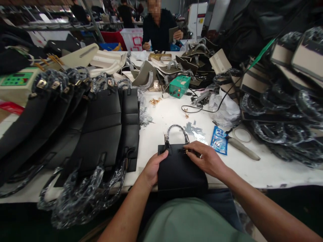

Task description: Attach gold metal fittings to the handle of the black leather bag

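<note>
A black handbag piece (180, 173) lies at the table's front edge, partly over my lap. Its looped handle (177, 126), wrapped in clear plastic, points away from me. My left hand (152, 169) grips the bag's left edge, with the thumb on top near the left handle base. At the right handle base, the fingertips of my right hand (208, 158) are pinched together on a small gold-coloured metal fitting (186, 151). My fingers partly hide that fitting. Just beyond the bag lie loose flat metal plates (194, 129).
Black bag panels (101, 124) with wrapped handles are stacked at left, more bag pieces (272, 111) at right. A green control box (179, 86), gold fittings (155, 101), a blue packet (219, 140), a tape roll (242, 134) and a taped tool (243, 148) lie between. A co-worker (158, 28) sits opposite.
</note>
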Available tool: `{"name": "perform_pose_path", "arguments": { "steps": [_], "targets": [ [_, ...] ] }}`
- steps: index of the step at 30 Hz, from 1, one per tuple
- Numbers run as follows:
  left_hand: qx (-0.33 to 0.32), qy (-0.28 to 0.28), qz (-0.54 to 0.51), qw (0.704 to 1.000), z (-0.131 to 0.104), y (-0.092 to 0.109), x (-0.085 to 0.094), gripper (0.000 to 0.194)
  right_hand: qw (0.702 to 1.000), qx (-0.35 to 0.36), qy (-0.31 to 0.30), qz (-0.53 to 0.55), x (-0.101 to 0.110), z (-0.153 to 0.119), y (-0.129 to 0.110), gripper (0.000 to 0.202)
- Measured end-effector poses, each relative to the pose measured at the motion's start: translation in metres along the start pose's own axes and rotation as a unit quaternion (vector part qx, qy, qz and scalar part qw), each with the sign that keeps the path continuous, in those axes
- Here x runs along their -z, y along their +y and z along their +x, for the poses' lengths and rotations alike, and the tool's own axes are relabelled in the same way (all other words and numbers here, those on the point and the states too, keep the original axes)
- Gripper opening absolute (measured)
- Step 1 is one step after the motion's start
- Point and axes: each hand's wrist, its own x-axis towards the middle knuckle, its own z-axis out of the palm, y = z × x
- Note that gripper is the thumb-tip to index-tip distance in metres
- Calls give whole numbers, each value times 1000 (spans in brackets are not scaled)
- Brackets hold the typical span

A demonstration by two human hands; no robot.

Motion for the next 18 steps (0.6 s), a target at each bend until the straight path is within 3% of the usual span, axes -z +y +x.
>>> {"name": "perform_pose_path", "arguments": {
  "steps": [8, 18],
  "targets": [
    [-3, -17, -18, 1000, 3, -1, 6, 36, 999, -12, -38, -31, 6, 14, 1, 28],
    [-3, -5, -22, 1000, 1, 2, 0, 30, 981, 105, -124, -106, 8, 33, 1, 26]
  ]
}}
